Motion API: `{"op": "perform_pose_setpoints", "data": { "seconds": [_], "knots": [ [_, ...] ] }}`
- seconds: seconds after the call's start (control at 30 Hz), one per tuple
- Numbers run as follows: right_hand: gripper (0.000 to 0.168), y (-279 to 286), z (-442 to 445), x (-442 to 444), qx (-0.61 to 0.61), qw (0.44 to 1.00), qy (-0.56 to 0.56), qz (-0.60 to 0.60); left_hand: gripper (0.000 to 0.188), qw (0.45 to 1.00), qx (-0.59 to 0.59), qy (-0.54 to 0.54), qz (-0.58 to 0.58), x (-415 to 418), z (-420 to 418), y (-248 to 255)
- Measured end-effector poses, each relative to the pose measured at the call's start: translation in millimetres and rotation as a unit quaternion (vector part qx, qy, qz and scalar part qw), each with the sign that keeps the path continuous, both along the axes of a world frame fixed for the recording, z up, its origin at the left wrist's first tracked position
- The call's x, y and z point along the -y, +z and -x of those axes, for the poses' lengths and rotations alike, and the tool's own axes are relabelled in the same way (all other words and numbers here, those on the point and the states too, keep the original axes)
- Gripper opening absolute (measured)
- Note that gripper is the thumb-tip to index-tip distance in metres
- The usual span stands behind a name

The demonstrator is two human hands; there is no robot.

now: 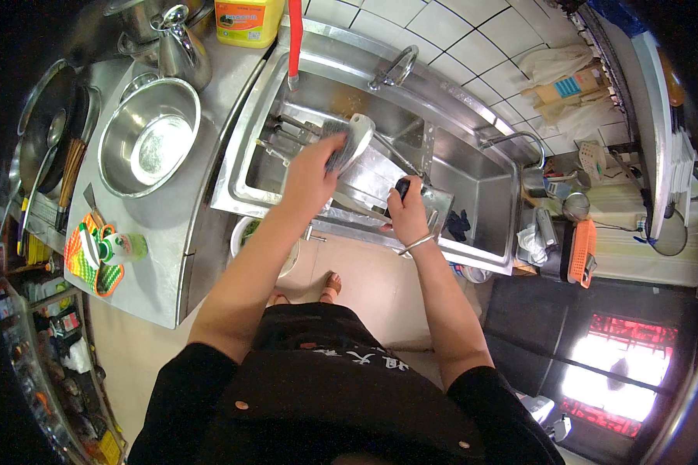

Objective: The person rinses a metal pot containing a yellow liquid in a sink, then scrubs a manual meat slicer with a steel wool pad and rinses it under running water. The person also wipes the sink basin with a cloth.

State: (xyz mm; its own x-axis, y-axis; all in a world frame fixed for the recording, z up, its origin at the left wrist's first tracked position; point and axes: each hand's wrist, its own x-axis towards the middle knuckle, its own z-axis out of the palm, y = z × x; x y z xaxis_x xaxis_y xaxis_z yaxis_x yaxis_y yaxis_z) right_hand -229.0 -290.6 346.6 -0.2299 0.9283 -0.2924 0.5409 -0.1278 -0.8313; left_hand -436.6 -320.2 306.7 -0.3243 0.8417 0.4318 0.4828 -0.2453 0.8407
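In my left hand (320, 168) is a scrub brush (362, 135) with a pale oval back and dark bristles, held over the left basin of a stainless steel double sink (337, 224). My right hand (408, 212) is closed around a black handle (403, 187) near the sink's front edge. A long metal blade (358, 205) reaches leftward from beside this hand; my fingers partly hide where it joins the handle. Beneath both hands a flat steel piece (378, 168) lies across the basin. Several long utensils (288, 136) rest in the basin to the left.
A red hose (295, 40) hangs over the left basin. Two faucets (404, 61) rise behind. On the left counter stand a steel bowl (149, 139), a yellow jug (247, 23) and a spray bottle (125, 247). A dark cloth (458, 225) lies in the right basin; below the sink sits a white bucket (291, 261).
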Motion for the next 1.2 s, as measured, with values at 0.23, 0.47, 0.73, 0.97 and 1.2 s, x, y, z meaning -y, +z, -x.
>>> {"op": "perform_pose_setpoints", "data": {
  "seconds": [0.23, 0.47, 0.73, 0.97, 1.2],
  "knots": [
    [0.031, -5, -2, 0, -0.01, 1.0, 0.011, -0.01, 0.042, 1.0, 0.009, -0.006, -0.022, -12, -1, 14],
    [0.032, -2, -2, -1, -0.008, 1.0, 0.004, -0.009, 0.044, 0.999, -0.015, -0.009, -0.027, 18, 4, -10],
    [0.032, -6, 2, -1, 0.0, 1.0, 0.006, -0.01, 0.048, 0.999, 0.021, 0.022, -0.036, -14, 3, 2],
    [0.033, -4, -1, -1, 0.008, 1.0, 0.001, -0.02, 0.048, 0.998, -0.026, -0.043, -0.042, 38, 8, -25],
    [0.035, -8, 1, -1, 0.025, 0.999, 0.018, -0.041, 0.034, 0.984, -0.13, 0.001, -0.125, -30, -18, 30]
  ]
}}
